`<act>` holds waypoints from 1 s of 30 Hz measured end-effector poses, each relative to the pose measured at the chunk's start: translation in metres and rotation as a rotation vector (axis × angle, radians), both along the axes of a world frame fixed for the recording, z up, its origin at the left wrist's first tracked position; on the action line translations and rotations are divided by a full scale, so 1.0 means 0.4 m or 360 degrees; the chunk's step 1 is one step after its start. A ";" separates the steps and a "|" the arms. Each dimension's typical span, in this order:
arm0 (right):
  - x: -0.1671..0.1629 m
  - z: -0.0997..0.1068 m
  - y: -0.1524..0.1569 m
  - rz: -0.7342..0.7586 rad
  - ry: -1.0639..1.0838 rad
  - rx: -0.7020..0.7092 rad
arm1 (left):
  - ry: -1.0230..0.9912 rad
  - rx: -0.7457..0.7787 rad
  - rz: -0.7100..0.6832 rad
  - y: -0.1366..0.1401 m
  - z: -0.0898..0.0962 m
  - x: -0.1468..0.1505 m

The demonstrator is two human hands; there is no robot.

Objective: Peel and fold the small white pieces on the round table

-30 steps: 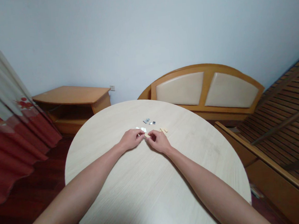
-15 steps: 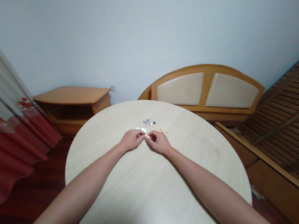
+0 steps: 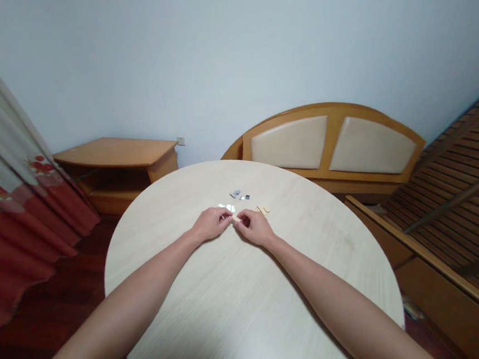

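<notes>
Over the middle of a round pale table, my left hand and my right hand meet with their fingertips almost together. Between them is a small beige piece, pinched from both sides; its exact kind is too small to make out. White flat pieces lie just beyond my left fingers, some partly covered by them. Several small beige pieces rest right behind my right hand. Farther back are small grey pieces and a dark square piece.
A wooden cabinet with an open shelf stands at the back left, by a red and white curtain. Behind the table rises a padded headboard. A slatted bed frame leans at the right, beyond a wooden side rail.
</notes>
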State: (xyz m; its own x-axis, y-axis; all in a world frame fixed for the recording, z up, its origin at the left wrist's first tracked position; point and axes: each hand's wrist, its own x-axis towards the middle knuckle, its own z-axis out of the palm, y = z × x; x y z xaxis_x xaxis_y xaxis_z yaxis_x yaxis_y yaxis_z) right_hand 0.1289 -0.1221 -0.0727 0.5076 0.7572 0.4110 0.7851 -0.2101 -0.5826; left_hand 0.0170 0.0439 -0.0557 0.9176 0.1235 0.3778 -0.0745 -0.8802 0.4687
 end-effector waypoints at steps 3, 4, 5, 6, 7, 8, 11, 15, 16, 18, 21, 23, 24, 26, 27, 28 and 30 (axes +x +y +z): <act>0.000 0.000 0.001 -0.0001 -0.0001 -0.0005 | 0.0004 0.0006 0.0000 0.001 -0.002 0.001; 0.000 0.000 0.002 -0.0006 -0.0001 -0.0007 | 0.0005 0.0008 0.0002 0.001 -0.003 0.001; 0.000 0.000 0.002 -0.0009 -0.0001 -0.0011 | 0.0005 0.0011 0.0004 0.001 -0.004 0.001; 0.000 0.000 0.002 -0.0011 0.0001 -0.0016 | 0.0008 0.0012 0.0005 0.002 -0.004 0.002; -0.001 0.001 0.002 -0.0010 0.0004 -0.0021 | 0.0009 0.0013 0.0006 0.002 -0.005 0.002; -0.001 0.001 0.002 -0.0007 0.0008 -0.0025 | 0.0010 0.0013 0.0005 0.002 -0.005 0.002; -0.002 0.003 0.001 -0.0005 0.0019 -0.0023 | 0.0007 0.0012 0.0000 0.002 -0.005 0.002; -0.004 0.006 0.000 0.0003 0.0031 -0.0017 | 0.0008 0.0005 -0.0005 0.002 -0.005 0.002; -0.004 0.006 0.000 0.0007 0.0031 -0.0015 | 0.0010 0.0003 -0.0005 0.002 -0.005 0.002; -0.004 0.006 0.001 0.0008 0.0026 -0.0012 | 0.0012 0.0001 -0.0005 0.002 -0.005 0.002; -0.002 0.004 0.001 0.0016 0.0020 -0.0009 | 0.0013 0.0000 -0.0005 0.002 -0.004 0.000; 0.000 0.002 0.001 0.0024 0.0017 -0.0003 | 0.0016 0.0004 -0.0003 0.001 -0.003 0.000; 0.001 0.001 0.002 0.0027 0.0016 -0.0002 | 0.0018 0.0006 -0.0003 0.001 -0.002 0.000; 0.002 0.000 0.002 0.0028 0.0017 -0.0005 | 0.0020 0.0008 -0.0001 0.001 -0.002 0.000; 0.002 0.000 0.002 0.0028 0.0019 -0.0007 | 0.0021 0.0008 0.0001 0.002 -0.002 0.000; 0.002 0.000 0.002 0.0027 0.0020 -0.0008 | 0.0023 0.0006 0.0002 0.002 -0.002 0.000; 0.002 0.000 0.002 0.0026 0.0018 -0.0007 | 0.0023 0.0002 0.0000 0.004 -0.003 0.000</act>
State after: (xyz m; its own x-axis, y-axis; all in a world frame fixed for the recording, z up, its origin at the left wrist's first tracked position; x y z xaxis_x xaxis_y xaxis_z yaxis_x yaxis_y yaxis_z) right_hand 0.1297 -0.1214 -0.0726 0.4997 0.7673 0.4020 0.7819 -0.1998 -0.5905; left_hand 0.0172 0.0453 -0.0570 0.9229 0.1232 0.3648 -0.0677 -0.8807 0.4688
